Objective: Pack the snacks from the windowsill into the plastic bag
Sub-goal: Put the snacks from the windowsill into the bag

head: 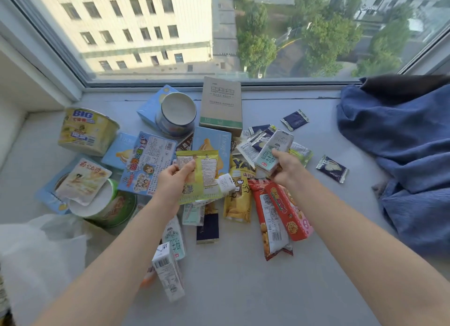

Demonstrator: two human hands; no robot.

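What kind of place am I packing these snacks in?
Likely an upper-floor room, at a wide windowsill: the window looks down on a neighbouring building and treetops, while a noodle tub and crumpled blue cloth lie on the sill.

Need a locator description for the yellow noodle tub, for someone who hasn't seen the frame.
From the window, go to the windowsill's left end by the wall corner. The yellow tub sits at the back left of the snack pile, behind the green cup. Only it is yellow with "BIG" in blue letters; the blue-and-white tub lies to its right.
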